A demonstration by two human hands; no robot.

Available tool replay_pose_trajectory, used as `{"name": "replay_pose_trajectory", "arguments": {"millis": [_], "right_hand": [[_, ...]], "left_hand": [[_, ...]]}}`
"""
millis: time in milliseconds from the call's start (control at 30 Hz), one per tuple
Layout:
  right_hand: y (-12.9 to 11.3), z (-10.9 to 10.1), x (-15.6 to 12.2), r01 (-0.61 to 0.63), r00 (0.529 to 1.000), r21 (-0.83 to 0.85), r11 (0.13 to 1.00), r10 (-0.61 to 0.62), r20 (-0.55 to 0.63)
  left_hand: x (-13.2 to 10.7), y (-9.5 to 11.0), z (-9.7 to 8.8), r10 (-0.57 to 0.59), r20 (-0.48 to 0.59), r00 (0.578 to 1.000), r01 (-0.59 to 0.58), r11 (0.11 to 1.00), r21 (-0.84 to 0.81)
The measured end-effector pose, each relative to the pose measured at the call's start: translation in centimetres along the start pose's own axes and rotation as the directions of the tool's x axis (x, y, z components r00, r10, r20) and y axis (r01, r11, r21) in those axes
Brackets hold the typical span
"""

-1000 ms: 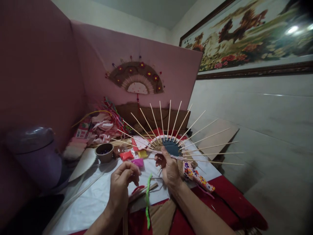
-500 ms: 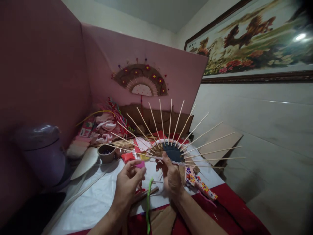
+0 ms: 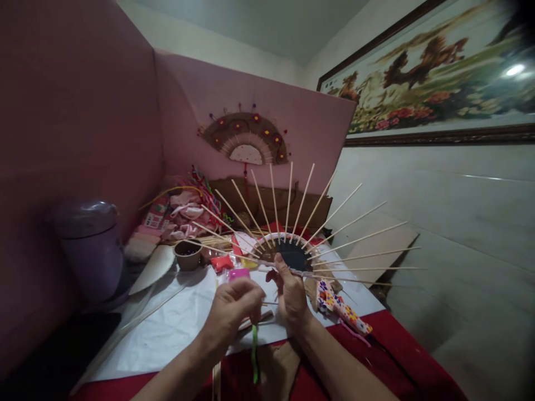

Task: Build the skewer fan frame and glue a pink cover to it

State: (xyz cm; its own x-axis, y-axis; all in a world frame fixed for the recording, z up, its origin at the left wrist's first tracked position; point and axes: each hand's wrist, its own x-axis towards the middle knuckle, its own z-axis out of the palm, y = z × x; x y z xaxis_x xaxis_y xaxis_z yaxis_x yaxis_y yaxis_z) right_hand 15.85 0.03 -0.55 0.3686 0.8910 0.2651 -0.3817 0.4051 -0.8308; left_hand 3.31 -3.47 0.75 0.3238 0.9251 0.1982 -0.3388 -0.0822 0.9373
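The right hand (image 3: 292, 298) grips one fan frame (image 3: 297, 254), about sixteen sticks (image 3: 289, 200) radiating, above the table (image 3: 167, 328) toward its right edge. The left hand (image 3: 234, 301) curls, hiding the top of one green strip (image 3: 254, 356); whether its fingers pinch it, I cannot tell. Lettering on the packet (image 3: 155, 217) is too small to read.
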Motion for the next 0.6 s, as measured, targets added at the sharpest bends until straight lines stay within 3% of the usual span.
{"name": "replay_pose_trajectory", "arguments": {"millis": [67,133,167,200,233,333,433,533,600], "right_hand": [[0.3,-0.3,0.8,0.000,0.998,0.003,1.000,0.000,-0.057],[0.5,-0.6,1.5,-0.004,0.996,0.004,1.000,0.004,-0.090],[0.6,-0.8,1.8,-0.007,0.995,0.007,1.000,0.007,-0.099],[0.7,-0.9,2.0,-0.011,0.995,0.012,1.000,0.012,-0.104],[0.7,-1.0,2.2,-0.017,0.994,0.020,1.000,0.019,-0.106],[0.8,-1.1,2.4,-0.031,0.994,0.054,0.998,0.037,-0.103],[0.8,-1.0,2.3,-0.044,0.994,0.083,0.996,0.052,-0.099],[0.8,-1.0,2.3,-0.022,0.994,0.074,0.997,0.030,-0.103],[0.8,-1.0,2.2,0.035,0.991,0.021,0.999,-0.032,-0.129]], "left_hand": [[-1.0,0.3,0.6,-0.102,0.250,0.963,0.090,0.994,0.058],[-1.9,0.5,1.1,-0.243,0.486,0.839,0.210,0.970,0.122],[-2.1,0.5,1.3,-0.291,0.550,0.783,0.251,0.956,0.149],[-2.3,0.5,1.4,-0.299,0.569,0.766,0.261,0.954,0.151],[-2.3,0.6,1.4,-0.287,0.558,0.779,0.253,0.957,0.140],[-1.6,0.7,1.2,-0.166,0.373,0.913,0.148,0.986,0.075],[-0.6,0.8,0.6,-0.073,0.133,0.988,0.063,0.995,0.077],[0.0,0.7,-0.1,0.031,-0.090,0.995,-0.020,0.993,0.120],[0.2,0.8,-0.4,0.150,-0.253,0.956,-0.115,0.983,0.145]]}}
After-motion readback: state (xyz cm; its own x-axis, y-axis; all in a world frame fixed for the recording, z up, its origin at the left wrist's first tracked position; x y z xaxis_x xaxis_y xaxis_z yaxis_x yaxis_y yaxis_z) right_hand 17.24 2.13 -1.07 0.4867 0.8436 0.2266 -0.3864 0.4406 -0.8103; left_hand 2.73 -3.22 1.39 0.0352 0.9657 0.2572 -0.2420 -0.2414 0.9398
